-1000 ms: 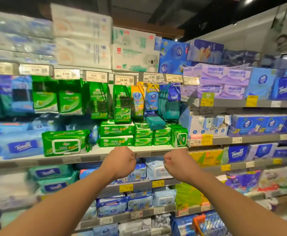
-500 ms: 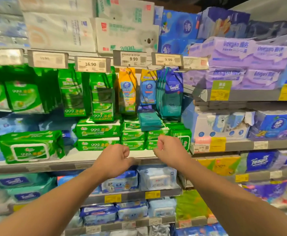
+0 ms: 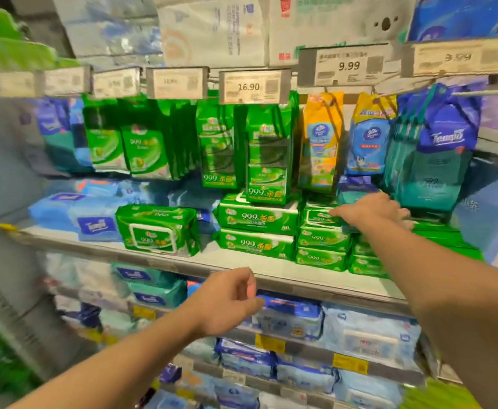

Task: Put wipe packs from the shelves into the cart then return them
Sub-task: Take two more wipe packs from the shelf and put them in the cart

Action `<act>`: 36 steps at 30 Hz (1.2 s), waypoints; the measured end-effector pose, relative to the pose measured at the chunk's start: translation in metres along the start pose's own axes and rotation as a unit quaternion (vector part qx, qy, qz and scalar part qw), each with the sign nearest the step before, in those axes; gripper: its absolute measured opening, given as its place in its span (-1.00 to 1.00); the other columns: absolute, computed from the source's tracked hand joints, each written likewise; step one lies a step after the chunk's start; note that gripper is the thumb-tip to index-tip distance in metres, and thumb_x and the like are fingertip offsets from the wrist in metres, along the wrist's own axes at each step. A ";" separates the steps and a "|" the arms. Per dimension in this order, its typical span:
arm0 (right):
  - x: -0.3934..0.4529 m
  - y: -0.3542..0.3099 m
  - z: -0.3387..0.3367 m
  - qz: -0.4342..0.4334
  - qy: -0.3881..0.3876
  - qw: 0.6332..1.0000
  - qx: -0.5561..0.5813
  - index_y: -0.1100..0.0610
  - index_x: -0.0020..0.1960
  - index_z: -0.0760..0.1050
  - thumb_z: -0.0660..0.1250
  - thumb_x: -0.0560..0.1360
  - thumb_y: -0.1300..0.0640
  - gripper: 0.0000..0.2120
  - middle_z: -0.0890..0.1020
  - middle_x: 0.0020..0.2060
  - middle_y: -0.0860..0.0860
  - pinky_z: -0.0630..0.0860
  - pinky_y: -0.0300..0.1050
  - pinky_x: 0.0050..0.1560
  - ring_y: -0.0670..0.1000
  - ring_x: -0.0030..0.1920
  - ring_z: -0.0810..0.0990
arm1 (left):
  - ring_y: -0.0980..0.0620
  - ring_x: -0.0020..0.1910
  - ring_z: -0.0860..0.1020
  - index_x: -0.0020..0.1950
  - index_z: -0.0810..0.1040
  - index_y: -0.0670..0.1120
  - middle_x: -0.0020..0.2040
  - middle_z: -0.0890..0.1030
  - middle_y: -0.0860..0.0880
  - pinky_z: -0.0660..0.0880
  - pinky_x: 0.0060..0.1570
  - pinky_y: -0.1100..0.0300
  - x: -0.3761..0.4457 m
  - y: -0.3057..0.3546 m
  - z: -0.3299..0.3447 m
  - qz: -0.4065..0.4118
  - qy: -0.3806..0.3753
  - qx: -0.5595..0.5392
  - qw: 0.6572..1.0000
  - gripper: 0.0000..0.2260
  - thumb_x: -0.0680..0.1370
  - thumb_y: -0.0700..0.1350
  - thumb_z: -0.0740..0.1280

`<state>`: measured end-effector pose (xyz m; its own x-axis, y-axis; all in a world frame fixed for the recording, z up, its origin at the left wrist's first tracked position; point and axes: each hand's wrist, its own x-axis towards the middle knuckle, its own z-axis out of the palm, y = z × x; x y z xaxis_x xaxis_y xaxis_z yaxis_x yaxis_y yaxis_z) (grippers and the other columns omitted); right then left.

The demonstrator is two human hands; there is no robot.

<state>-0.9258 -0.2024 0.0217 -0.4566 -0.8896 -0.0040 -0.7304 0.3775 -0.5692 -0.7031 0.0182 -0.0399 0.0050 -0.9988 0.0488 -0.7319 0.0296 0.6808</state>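
Green wipe packs fill the middle shelf (image 3: 165,262). A single large one (image 3: 157,228) lies at the left, two large ones (image 3: 256,228) are stacked in the centre, and small ones (image 3: 321,240) are stacked at the right. A teal pack (image 3: 355,191) lies on top of the small stack. My right hand (image 3: 372,212) reaches over that stack with fingers stretched forward, touching its top at the teal pack. My left hand (image 3: 227,302) hovers in front of the shelf edge, loosely curled and holding nothing. No cart is in view.
Green, yellow, blue and teal packs (image 3: 431,160) hang from hooks under price tags (image 3: 250,87) just above the stacks. Blue wipe packs (image 3: 289,317) fill the lower shelves. Large tissue bundles (image 3: 212,28) sit on the top shelf.
The view has moved closer to the shelf. My right hand went up and forward from the shelf edge onto the small stack and its fingers straightened. My left hand stayed low, loosely curled.
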 end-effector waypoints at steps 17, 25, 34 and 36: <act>-0.110 0.086 0.007 -0.111 0.104 0.954 0.258 -0.04 0.36 0.31 0.51 0.08 -0.27 -0.09 0.61 0.17 0.06 0.58 0.19 0.17 0.17 0.20 0.60 | 0.02 -0.20 0.64 0.06 0.43 -0.05 -0.03 0.60 -0.04 0.44 -0.29 0.19 0.058 0.060 0.011 -0.054 -0.055 -0.309 0.948 -0.76 0.64 0.12 0.29; -0.211 0.110 0.032 -0.249 0.145 0.913 0.288 0.08 0.38 0.39 0.50 0.37 -0.08 -0.35 0.45 0.21 -0.04 0.45 -0.03 0.31 0.00 0.28 0.45 | -0.09 0.02 0.72 0.24 0.44 0.04 0.11 0.69 -0.10 0.63 0.12 -0.13 0.057 0.093 0.052 -0.074 -0.032 -0.560 0.825 -0.59 0.52 0.20 0.43; -0.258 0.071 0.084 -0.360 -0.008 0.899 0.251 -0.20 0.10 0.36 0.15 0.59 -0.10 -0.89 0.46 0.07 -0.24 0.38 -0.37 -0.01 -0.14 0.03 0.51 | -0.10 -0.05 0.72 0.14 0.56 -0.02 0.03 0.73 -0.14 0.62 0.04 -0.10 0.014 -0.027 -0.009 -0.048 0.113 -0.529 0.840 -0.85 0.63 0.01 0.34; -0.265 0.041 0.097 -0.341 -0.051 0.899 0.270 -0.22 0.06 0.39 0.17 0.58 -0.07 -0.92 0.53 0.03 -0.19 0.41 -0.35 -0.07 -0.15 0.00 0.53 | -0.10 -0.03 0.72 0.16 0.57 0.03 0.01 0.74 -0.07 0.63 0.07 -0.14 0.001 -0.064 -0.032 -0.062 0.134 -0.526 0.838 -0.85 0.63 0.03 0.34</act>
<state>-0.7858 0.0236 -0.0800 0.0725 -0.8959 0.4383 -0.4567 -0.4205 -0.7840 -0.6340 0.0165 -0.0601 0.2917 -0.9565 -0.0029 0.2901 0.0856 0.9532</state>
